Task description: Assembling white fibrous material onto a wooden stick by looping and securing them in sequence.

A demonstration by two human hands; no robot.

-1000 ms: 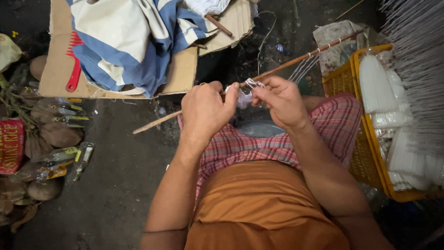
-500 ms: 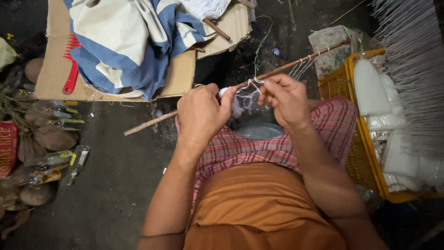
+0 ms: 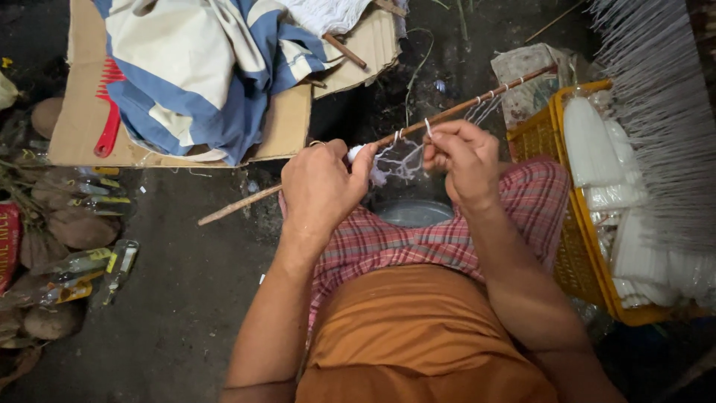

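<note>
A long thin wooden stick (image 3: 246,201) runs from lower left up to the right, above my lap. White thread (image 3: 399,158) is looped around it in several places and hangs in a tangle between my hands. My left hand (image 3: 322,186) is closed around the stick and a small white wad of thread at its thumb. To the right, my right hand (image 3: 461,158) pinches a loop of the thread at the stick with thumb and forefinger. A checked cloth (image 3: 418,242) covers my knees below both hands.
A yellow plastic basket (image 3: 567,254) holding white bundles stands at the right, under a fan of white strands (image 3: 664,97). Flattened cardboard (image 3: 82,119) with a blue-and-white cloth (image 3: 194,67) and a red comb (image 3: 108,127) lies at upper left. Small bottles (image 3: 82,261) and brown round lumps line the left edge. A metal bowl (image 3: 414,213) sits beyond my knees.
The stick has tilted a little and shifted with my hands. My right hand has moved slightly along it, and more tangled thread now shows between the hands.
</note>
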